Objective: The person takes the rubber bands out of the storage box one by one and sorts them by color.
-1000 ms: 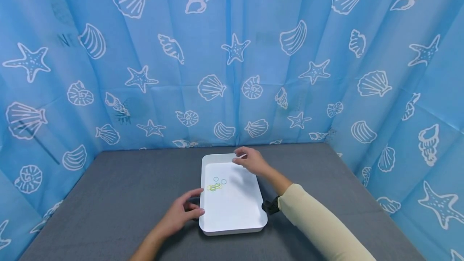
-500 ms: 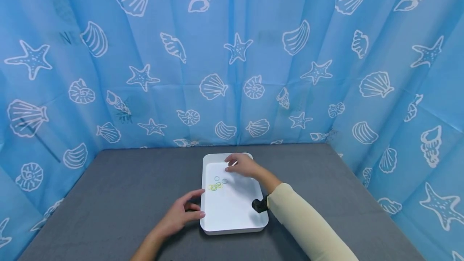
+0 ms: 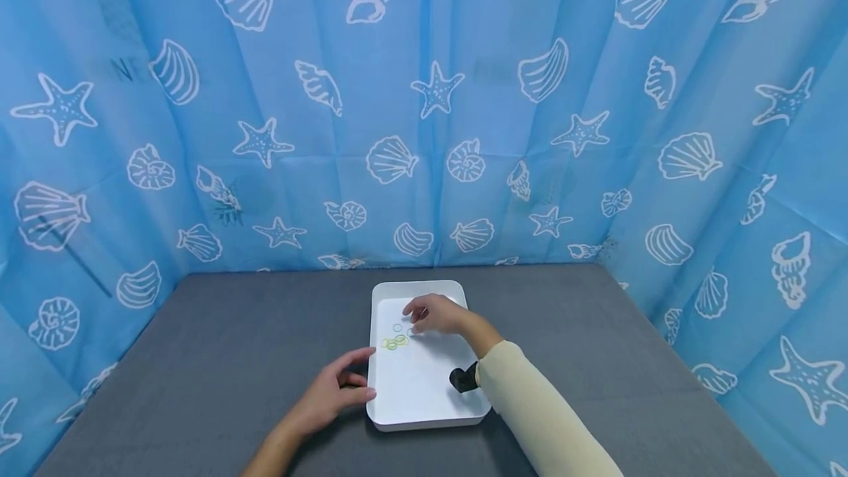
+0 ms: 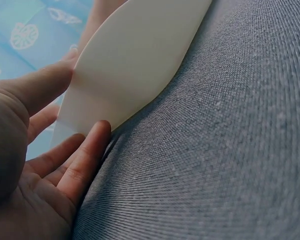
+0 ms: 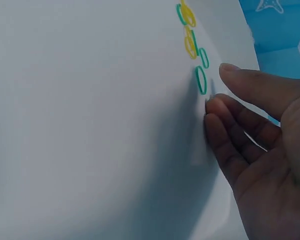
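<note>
A white rectangular tray (image 3: 427, 400) lies on the grey table. Toward its far left half sits a small cluster of yellow and green rubber bands (image 3: 392, 345), with thin teal ones beside it. My left hand (image 3: 326, 394) is at the tray's left side; in the left wrist view its spread fingertips touch the outer wall (image 4: 132, 55). Over the tray, my right hand (image 3: 437, 315) reaches in with its fingers bent loosely and thumb apart. The right wrist view shows those fingertips just beside a green rubber band (image 5: 197, 80), with nothing seen between them.
The grey cloth-covered table (image 3: 232, 352) extends around the tray on all sides. Behind and to the sides hangs a blue curtain (image 3: 298, 190) with white shells and starfish. A black wrist device (image 3: 461, 380) on the right arm passes over the tray's right rim.
My right hand has moved from the tray's far right rim inward, left and nearer, to the rubber bands. The left hand stays at the tray's left side.
</note>
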`<state>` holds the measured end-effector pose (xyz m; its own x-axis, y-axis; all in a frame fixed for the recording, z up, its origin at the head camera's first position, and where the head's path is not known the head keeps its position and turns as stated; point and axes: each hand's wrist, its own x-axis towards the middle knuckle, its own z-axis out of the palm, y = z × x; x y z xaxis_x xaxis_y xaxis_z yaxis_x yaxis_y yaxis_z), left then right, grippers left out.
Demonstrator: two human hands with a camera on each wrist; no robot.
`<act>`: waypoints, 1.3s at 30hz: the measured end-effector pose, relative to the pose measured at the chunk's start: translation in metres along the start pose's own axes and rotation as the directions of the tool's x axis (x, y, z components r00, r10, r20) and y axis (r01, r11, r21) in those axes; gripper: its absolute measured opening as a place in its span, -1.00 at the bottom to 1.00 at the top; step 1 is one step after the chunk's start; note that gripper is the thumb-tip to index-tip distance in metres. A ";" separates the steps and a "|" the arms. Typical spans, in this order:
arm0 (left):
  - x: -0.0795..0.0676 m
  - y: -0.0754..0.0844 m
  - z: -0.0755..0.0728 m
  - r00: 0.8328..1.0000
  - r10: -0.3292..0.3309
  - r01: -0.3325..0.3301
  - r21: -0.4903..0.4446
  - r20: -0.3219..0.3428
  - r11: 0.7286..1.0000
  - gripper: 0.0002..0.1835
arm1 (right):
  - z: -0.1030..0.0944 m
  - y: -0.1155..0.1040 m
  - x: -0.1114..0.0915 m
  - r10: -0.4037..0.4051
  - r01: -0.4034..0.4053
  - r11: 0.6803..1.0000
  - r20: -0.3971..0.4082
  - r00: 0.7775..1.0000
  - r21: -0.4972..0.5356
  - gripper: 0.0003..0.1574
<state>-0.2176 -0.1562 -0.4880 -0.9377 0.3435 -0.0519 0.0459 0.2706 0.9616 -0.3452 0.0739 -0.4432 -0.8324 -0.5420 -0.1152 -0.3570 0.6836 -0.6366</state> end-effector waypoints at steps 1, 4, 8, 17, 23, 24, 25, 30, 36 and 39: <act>0.000 0.000 0.000 1.000 -0.001 0.001 0.001 0.000 1.000 -0.31 | 0.001 0.001 0.000 0.001 -0.001 1.000 -0.004 1.000 0.005 -0.62; 0.000 0.001 0.000 1.000 -0.005 0.005 -0.003 0.000 1.000 -0.31 | 0.003 0.004 0.001 0.007 -0.007 1.000 -0.015 1.000 0.027 -0.68; 0.000 0.002 0.001 1.000 -0.012 0.012 -0.008 -0.006 1.000 -0.31 | 0.008 0.008 0.003 0.017 -0.016 1.000 -0.023 1.000 0.022 -0.81; -0.001 0.003 0.001 1.000 0.012 -0.012 -0.022 0.006 1.000 -0.31 | 0.015 0.013 0.007 0.056 -0.057 0.998 -0.041 0.998 -0.008 -0.92; -0.001 0.003 -0.001 1.000 0.007 -0.007 -0.011 -0.001 1.000 -0.31 | 0.015 0.008 0.008 0.056 -0.058 0.997 -0.042 0.998 -0.050 -0.93; -0.002 0.003 -0.001 1.000 0.000 0.000 -0.009 -0.002 1.000 -0.31 | 0.016 0.007 0.008 0.059 -0.062 0.996 -0.039 0.997 -0.062 -0.93; -0.002 0.003 -0.001 1.000 -0.001 0.001 -0.007 -0.002 1.000 -0.31 | 0.016 0.007 0.009 0.062 -0.064 0.995 -0.036 0.997 -0.073 -0.92; -0.003 0.005 0.000 1.000 -0.004 0.004 -0.003 -0.001 1.000 -0.31 | 0.018 0.007 0.011 0.079 -0.081 0.991 -0.026 0.997 -0.104 -0.88; -0.003 0.006 0.001 1.000 -0.009 0.009 -0.003 -0.007 1.000 -0.31 | 0.018 0.005 0.010 0.088 -0.091 0.991 -0.033 0.996 -0.101 -0.87; -0.003 0.006 0.001 1.000 -0.008 0.008 -0.007 -0.005 1.000 -0.31 | 0.017 0.004 0.009 0.088 -0.092 0.991 -0.036 0.995 -0.100 -0.86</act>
<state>-0.2146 -0.1549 -0.4821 -0.9399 0.3365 -0.0584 0.0357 0.2669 0.9631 -0.3469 0.0636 -0.4596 -0.8757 -0.4612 -0.1432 -0.3197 0.7759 -0.5439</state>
